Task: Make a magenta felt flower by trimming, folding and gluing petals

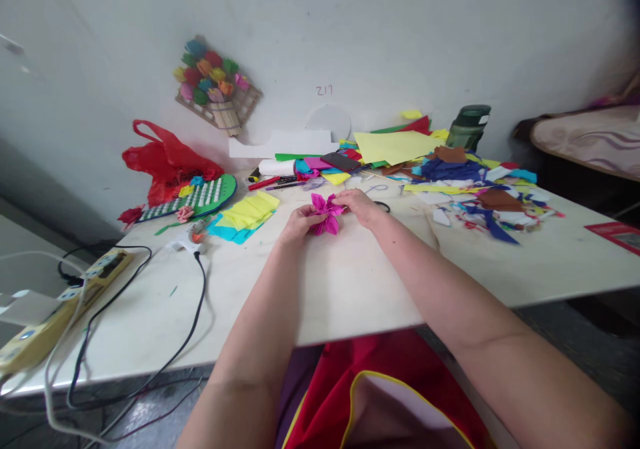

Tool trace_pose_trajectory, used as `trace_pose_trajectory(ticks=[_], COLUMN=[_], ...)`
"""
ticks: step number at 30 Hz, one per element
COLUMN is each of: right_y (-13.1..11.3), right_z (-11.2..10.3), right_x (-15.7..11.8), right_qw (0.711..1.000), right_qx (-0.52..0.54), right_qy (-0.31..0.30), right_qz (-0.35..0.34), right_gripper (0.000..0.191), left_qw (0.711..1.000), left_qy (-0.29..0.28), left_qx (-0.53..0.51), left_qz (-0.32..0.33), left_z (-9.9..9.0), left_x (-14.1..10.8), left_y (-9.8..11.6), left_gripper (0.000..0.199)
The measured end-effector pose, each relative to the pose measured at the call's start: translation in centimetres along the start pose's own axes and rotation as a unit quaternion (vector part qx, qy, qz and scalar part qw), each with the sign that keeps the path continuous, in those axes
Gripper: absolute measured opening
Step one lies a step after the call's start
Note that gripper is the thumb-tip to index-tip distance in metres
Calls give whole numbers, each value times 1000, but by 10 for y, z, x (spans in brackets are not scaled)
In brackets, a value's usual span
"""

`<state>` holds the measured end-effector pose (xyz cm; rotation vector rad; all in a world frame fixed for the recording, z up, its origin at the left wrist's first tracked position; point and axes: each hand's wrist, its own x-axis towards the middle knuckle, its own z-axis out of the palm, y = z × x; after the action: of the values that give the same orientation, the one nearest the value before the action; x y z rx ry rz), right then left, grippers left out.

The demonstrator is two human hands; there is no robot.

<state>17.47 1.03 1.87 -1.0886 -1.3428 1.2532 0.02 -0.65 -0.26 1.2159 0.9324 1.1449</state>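
Observation:
A magenta paper flower (327, 221) with several pointed petals is held above the white table (360, 295). My left hand (301, 222) pinches it from the left, with the thumb lying over its middle. On the other side, my right hand (361, 207) has its fingertips closed on an upper right petal. Just right of that hand, a black scissors handle loop (383, 206) shows, the rest hidden behind the hand. Yellow paper sheets (250, 210) lie over blue paper (240, 233) to the left of my left hand.
A glue gun (187, 237) with a black cord and a power strip (65, 309) are at the left. A red plastic bag (165, 159) stands behind a green decorated board (220, 195). Paper scraps (495, 202) and a green bottle (469, 127) fill the back right.

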Motion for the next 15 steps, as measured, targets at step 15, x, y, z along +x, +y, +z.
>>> trace_pose_trajectory(ticks=[15], right_y=[3], right_z=[1], right_x=[2], right_qw=[1000], right_qx=[-11], right_qy=[-1], right_qz=[-6], right_gripper=[11], left_qw=[1000], left_qy=[8], left_qx=[11], left_qz=[0], left_z=[3], left_x=[-2], left_y=[3], left_gripper=[32])
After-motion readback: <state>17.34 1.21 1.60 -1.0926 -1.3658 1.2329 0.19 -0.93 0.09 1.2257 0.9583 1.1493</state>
